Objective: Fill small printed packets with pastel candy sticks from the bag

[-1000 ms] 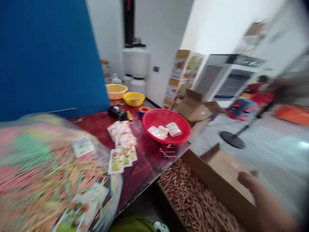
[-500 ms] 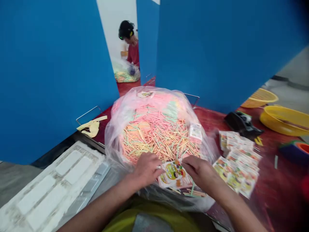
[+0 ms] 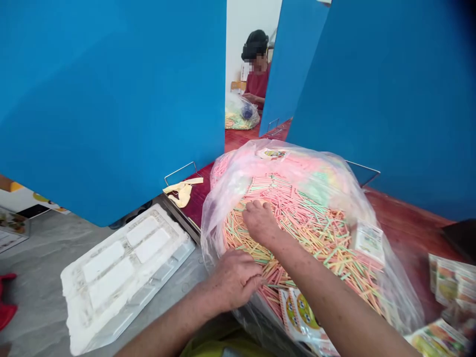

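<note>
The clear bag point(image 3: 399, 292) of coloured sticks point(image 3: 308, 228) sits on the tabletop point(image 3: 409, 213). The right hand point(image 3: 260, 223) curls into them towards nine o'clock; its grip is unclear. The left hand point(image 3: 238, 278), half-curled at eight o'clock, hides any hold. Printed packets point(image 3: 303, 312) lie at six.

The bag point(image 3: 399, 292) looks glossy plastic, the white slab point(image 3: 107, 267) rough foam, the blue panel point(image 3: 122, 99) smooth.

Five o'clock: the right forearm point(image 3: 330, 295) partly hides printed packets point(image 3: 305, 315). Eight o'clock: the left edge crops a red object point(image 3: 6, 303).
</note>
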Action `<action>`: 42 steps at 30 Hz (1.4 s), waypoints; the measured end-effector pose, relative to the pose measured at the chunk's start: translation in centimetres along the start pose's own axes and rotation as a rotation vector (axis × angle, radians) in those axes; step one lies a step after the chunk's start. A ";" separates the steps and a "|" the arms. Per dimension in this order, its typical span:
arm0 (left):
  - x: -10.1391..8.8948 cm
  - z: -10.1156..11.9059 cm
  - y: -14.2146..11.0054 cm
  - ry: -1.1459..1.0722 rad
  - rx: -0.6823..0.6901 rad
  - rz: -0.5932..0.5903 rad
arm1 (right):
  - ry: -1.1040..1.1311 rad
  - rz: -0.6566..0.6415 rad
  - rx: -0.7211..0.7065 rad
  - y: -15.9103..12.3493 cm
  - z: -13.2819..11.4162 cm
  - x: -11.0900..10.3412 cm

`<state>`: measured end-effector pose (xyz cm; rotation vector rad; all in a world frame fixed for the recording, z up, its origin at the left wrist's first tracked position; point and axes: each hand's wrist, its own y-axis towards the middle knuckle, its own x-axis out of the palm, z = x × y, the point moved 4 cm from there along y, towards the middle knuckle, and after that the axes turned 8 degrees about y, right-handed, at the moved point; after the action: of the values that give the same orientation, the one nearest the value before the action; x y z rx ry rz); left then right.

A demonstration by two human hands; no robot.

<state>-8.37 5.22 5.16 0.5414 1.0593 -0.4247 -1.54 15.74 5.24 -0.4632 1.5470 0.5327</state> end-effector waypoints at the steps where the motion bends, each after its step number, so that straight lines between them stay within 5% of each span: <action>1: 0.3 0.1 0.0 -0.009 -0.004 0.000 | -0.013 -0.012 -0.004 0.9 -0.4 0.6; 5: 0.5 -1.3 -0.1 -0.127 -0.130 0.085 | -0.034 0.002 0.010 1.4 -0.4 1.8; 9: 0.2 -4.2 0.4 -0.456 -0.411 0.297 | -0.040 0.046 0.077 -0.3 1.9 0.2; 12: 0.8 -5.4 2.6 -0.889 -0.606 0.450 | -0.009 0.113 0.129 -1.2 2.5 -1.6; 15: 2.0 -4.3 6.3 -1.491 -0.547 0.405 | 0.192 0.089 0.195 -1.5 1.6 -1.5; 18: 3.0 -4.0 8.1 -1.823 -0.623 0.508 | 0.388 0.034 0.267 -1.8 0.9 -0.1; 21: 3.4 -4.8 7.8 -1.851 -0.702 0.654 | 0.650 0.047 0.209 -2.3 1.7 0.7; 24: 3.0 -5.7 7.1 -1.786 -0.653 0.621 | 0.902 0.098 0.165 -2.6 3.0 0.5; 30: 2.0 -5.4 7.1 -1.750 -0.538 0.425 | 0.789 0.177 0.173 -1.9 2.3 0.1; 33: 2.0 -5.1 7.2 -1.766 -0.556 0.443 | 0.802 0.181 0.166 -1.9 1.8 0.0; 38: 2.0 -6.5 7.1 -1.889 -0.641 0.648 | 0.685 0.260 0.290 -2.8 2.9 -1.2; 42: 1.4 -6.7 7.0 -1.951 -0.662 0.598 | 0.494 0.268 0.375 -4.4 3.3 -1.3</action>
<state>-8.44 14.72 2.82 -0.2798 -0.8619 0.0722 3.81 14.14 6.27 -0.0961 2.1509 0.3280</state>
